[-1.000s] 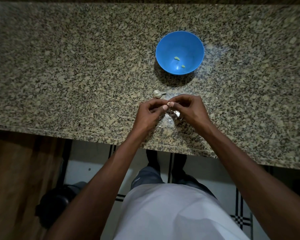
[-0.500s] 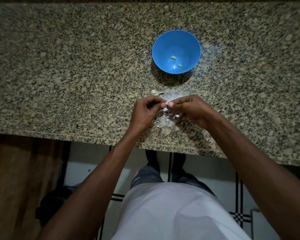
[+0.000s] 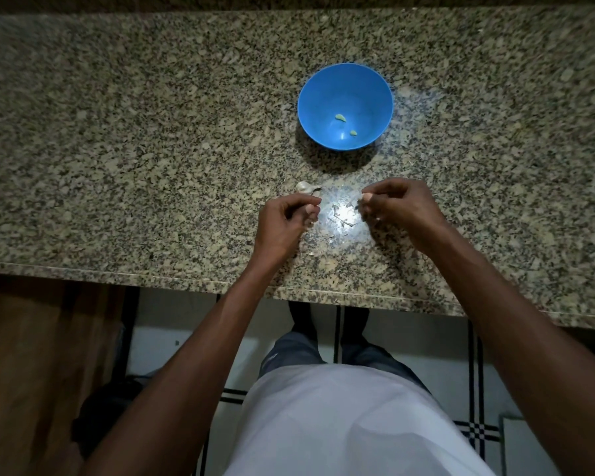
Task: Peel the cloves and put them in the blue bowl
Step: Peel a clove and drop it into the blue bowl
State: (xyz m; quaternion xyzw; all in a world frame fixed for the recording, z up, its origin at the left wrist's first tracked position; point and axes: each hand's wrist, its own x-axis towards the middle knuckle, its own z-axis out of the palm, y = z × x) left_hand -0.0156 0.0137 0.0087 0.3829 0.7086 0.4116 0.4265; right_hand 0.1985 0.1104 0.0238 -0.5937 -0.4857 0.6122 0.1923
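Lying on the granite counter (image 3: pixel 117 166) just beyond the left hand (image 3: pixel 284 223), almost touching its knuckles, is one unpeeled clove (image 3: pixel 305 187) with a papery tail. Farther out, beyond the gap between both hands, stands the blue bowl (image 3: pixel 345 106), with two small pale peeled pieces (image 3: pixel 340 117) in its bottom. The left hand has its fingers curled, thumb tip meeting the fingertips; whether anything is pinched there I cannot tell. The right hand (image 3: pixel 401 209), well apart from the left, is also curled, its thumb and forefinger pinched on something small and pale at the tips, too tiny to identify. Between the hands, thin skin scraps (image 3: pixel 342 219) lie scattered on the counter.
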